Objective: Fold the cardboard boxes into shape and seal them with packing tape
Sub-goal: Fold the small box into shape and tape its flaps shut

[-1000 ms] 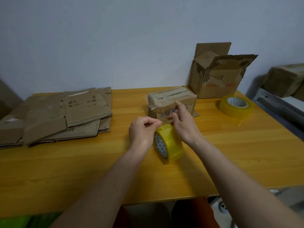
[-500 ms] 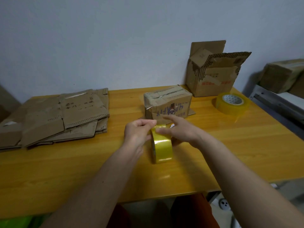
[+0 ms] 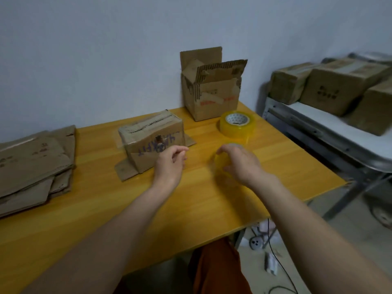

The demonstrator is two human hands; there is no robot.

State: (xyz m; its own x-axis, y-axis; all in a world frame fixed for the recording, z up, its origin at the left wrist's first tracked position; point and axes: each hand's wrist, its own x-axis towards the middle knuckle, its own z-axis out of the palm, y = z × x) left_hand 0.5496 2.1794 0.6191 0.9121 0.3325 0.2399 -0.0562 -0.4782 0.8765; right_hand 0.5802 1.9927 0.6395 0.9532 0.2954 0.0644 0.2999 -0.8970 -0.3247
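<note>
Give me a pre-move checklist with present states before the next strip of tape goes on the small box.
1. Tape roll in right hand: ok, fingers curl round it, though blurred.
2. Left hand free: ok, holds nothing.
3. Small box within reach: ok, just beyond the left hand.
4. Loose tape end found: cannot tell.
5. Box top sealed: cannot tell; a jagged seam shows.
6. Spare roll clear: ok.

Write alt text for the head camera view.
A person's right hand grips a blurred yellow tape roll on a wooden table; the left hand hovers beside a taped small box.
</note>
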